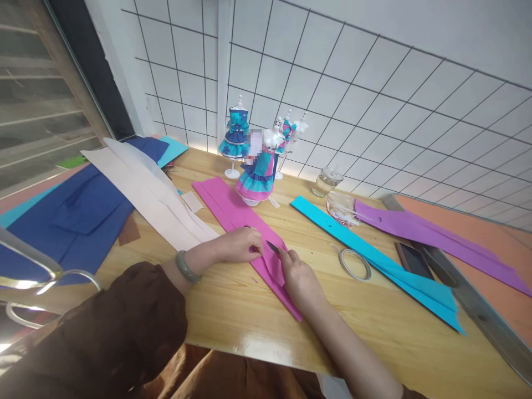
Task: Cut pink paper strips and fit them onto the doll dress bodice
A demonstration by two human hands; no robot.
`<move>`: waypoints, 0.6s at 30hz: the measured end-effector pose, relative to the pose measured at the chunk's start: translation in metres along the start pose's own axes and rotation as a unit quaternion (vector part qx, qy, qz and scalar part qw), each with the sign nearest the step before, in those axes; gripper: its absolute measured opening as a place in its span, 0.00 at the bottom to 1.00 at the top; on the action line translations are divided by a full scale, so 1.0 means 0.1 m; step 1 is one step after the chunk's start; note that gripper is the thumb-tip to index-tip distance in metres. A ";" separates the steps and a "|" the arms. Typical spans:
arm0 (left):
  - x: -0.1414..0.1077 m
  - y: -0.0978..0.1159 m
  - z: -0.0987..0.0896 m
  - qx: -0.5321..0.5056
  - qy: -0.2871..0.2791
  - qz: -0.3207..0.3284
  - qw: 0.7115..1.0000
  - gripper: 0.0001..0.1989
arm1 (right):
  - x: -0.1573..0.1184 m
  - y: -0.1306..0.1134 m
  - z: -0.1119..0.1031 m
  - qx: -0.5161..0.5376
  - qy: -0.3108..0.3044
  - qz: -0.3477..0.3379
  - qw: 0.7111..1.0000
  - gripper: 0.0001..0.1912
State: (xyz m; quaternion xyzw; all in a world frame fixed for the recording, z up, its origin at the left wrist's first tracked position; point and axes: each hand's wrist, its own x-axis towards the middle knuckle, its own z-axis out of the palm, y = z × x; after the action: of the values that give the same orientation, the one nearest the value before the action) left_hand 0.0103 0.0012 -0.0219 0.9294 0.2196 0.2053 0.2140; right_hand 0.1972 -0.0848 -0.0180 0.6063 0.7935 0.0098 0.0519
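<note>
A long folded strip of pink fabric [220, 205] lies slantwise on the wooden table in front of me. My left hand [243, 244], with a bracelet on its wrist, is closed in a pinch at the strip's edge. In my right hand [301, 277] is a small dark pointed tool [272, 247]; its tip shows above the pink fabric and points toward my left hand. The fingers cover the rest of the tool, so its exact kind is hidden. Part of the pink strip is lifted in a loose flap between both hands.
Small dress forms in doll dresses [257, 177] stand near the tiled wall. White fabric [141, 194] and dark blue fabric [83, 216] lie left. To the right are a turquoise strip [353, 244], a tape roll [354, 265], a glass [327, 182], a phone [413, 260] and purple fabric [432, 235].
</note>
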 end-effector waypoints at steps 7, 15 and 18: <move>0.00 -0.01 0.01 -0.007 0.006 -0.005 1.000 0.06 | -0.02 -0.01 -0.03 0.002 0.003 0.006 1.000 0.27; -0.01 0.01 0.00 -0.002 0.005 -0.003 1.000 0.07 | 0.03 -0.03 -0.04 -0.003 0.011 0.007 1.000 0.20; 0.00 0.02 -0.01 -0.004 0.004 0.005 1.000 0.08 | 0.07 -0.03 -0.01 -0.016 0.028 0.004 0.999 0.18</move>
State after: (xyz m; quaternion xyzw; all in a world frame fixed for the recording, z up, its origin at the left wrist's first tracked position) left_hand 0.0101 -0.0006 -0.0200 0.9290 0.2149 0.2106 0.2154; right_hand 0.1921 -0.0790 -0.0181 0.6077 0.7922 0.0398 0.0388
